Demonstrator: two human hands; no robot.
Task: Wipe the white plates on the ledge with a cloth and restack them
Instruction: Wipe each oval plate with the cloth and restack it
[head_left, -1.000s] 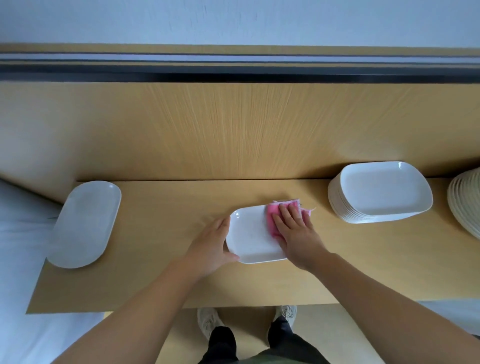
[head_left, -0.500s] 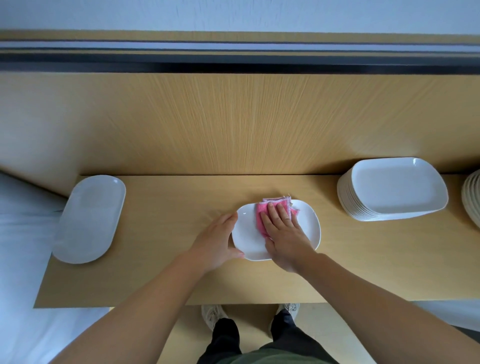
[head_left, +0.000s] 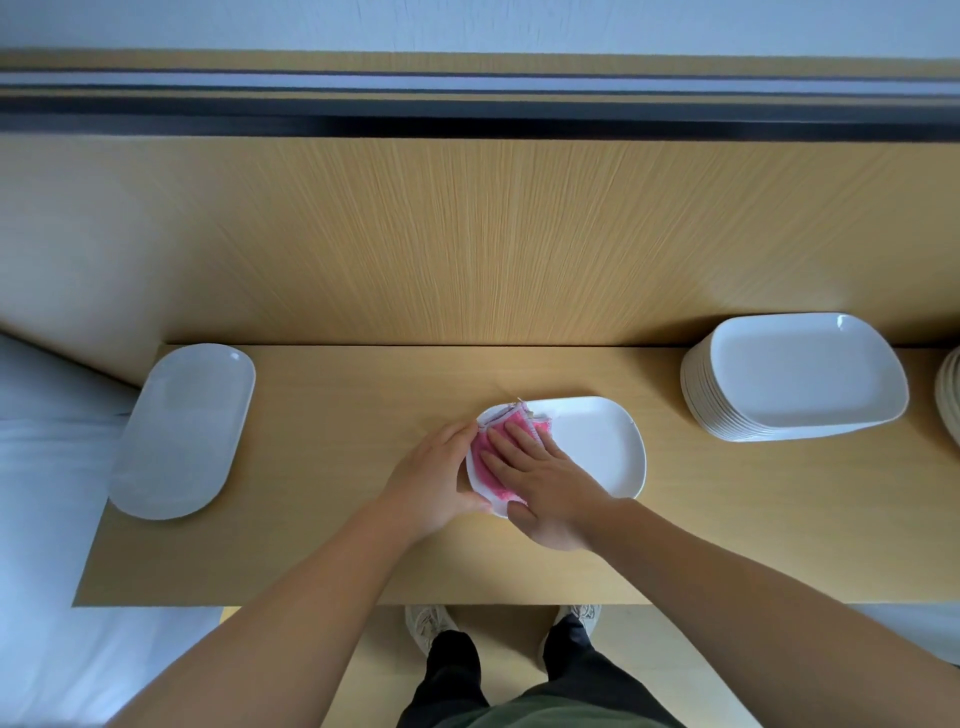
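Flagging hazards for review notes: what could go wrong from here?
The plate is steadied only at its left rim by the left hand; the right hand pushing the cloth could skid it. The oval plate sits at the left edge of the ledge; a bump could tip it off.

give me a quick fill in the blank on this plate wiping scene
1. The cloth under the right hand is ___ in colour.
2. The left hand holds the ___ end of the plate being wiped.
3. The tall stack of plates stands to that plate's ___.
4. The lone oval plate lies at the ___ end of the ledge.
Missing words: pink; left; right; left.
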